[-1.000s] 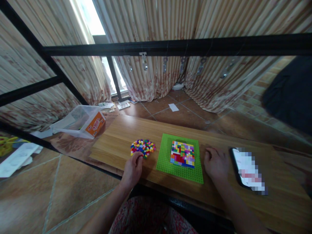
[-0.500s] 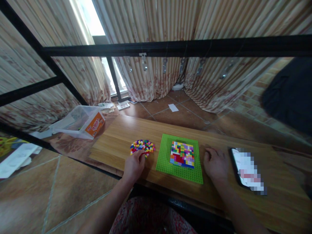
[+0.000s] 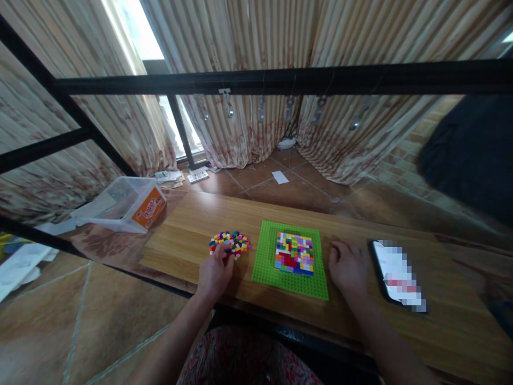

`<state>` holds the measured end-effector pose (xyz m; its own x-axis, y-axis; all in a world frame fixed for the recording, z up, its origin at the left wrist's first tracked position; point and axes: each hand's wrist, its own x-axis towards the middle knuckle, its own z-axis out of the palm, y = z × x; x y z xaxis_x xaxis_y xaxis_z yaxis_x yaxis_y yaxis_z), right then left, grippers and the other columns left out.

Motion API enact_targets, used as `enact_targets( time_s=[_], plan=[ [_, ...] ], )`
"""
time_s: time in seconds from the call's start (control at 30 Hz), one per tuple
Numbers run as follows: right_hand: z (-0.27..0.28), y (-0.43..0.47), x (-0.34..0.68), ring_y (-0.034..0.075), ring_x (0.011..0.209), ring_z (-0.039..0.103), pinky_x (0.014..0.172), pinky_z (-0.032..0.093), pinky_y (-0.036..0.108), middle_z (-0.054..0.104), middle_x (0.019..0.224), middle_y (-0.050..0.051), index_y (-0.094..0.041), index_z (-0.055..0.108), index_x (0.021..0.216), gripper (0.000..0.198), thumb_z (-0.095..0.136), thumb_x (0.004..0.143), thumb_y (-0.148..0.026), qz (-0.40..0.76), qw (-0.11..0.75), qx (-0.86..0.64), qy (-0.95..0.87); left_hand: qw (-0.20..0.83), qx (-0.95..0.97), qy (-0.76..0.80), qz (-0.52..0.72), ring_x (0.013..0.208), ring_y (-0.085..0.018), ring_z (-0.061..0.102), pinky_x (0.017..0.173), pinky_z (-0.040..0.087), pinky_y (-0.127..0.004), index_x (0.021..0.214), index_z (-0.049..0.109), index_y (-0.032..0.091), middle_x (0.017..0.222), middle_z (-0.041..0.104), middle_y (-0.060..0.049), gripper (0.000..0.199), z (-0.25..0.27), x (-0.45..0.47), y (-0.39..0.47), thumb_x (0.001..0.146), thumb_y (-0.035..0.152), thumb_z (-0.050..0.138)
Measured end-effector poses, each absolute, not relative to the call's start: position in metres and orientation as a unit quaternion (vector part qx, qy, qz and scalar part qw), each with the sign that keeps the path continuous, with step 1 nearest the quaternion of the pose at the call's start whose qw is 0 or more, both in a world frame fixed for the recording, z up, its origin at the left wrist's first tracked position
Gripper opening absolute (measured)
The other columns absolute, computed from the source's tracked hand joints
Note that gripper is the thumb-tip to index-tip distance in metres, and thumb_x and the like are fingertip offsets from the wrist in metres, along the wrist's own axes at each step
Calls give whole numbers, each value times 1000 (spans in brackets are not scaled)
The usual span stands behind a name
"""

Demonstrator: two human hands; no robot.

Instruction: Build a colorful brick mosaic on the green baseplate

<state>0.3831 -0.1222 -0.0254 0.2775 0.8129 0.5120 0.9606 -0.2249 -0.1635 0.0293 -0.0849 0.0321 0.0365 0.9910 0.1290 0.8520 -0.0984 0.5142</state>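
My left hand (image 3: 216,271) is at the near side of a pile of small coloured toy bricks (image 3: 239,241), its fingertips down among them. Thumb and fingers are drawn together; whether a brick is between them is too small to tell. To the right lies a green studded baseplate (image 3: 265,256). A block of multicoloured bricks (image 3: 294,254) covers its middle, with a red patch in its lower part. My right hand (image 3: 349,267) rests on the wood just right of the baseplate, fingers curled in, with nothing visible in them.
A phone (image 3: 396,275) with a blurred screen lies right of my right hand on the wooden table (image 3: 176,235). Beyond the table's left end stands a clear plastic box (image 3: 120,206) with an orange label. A black metal rail (image 3: 256,80) crosses before the curtains.
The whole view has shifted slightly, so things sit a little further left. My left hand has shifted slightly at the pile, its fingers further over the bricks. The right hand stays beside the baseplate.
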Motion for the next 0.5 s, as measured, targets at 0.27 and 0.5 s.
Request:
enact_targets(
  time_s=[0.27, 0.5],
  plan=[
    [-25, -122, 381, 26, 98, 55, 88, 41, 41, 66, 105, 14, -13, 67, 100, 28, 44, 88, -22, -147, 238, -771, -572, 273, 723, 544, 327, 67, -14, 63, 63, 45, -25, 82, 56, 21, 71, 64, 1, 8, 42, 57, -91, 85, 28, 55],
    [-22, -121, 380, 26, 98, 54, 90, 39, 41, 65, 105, 13, -14, 68, 99, 28, 43, 89, -22, -145, 244, -773, -567, 333, 775, 429, 322, 77, -15, 64, 72, 49, -25, 86, 67, 21, 83, 70, -1, 14, 53, 107, -100, 88, 22, 53]
  ],
)
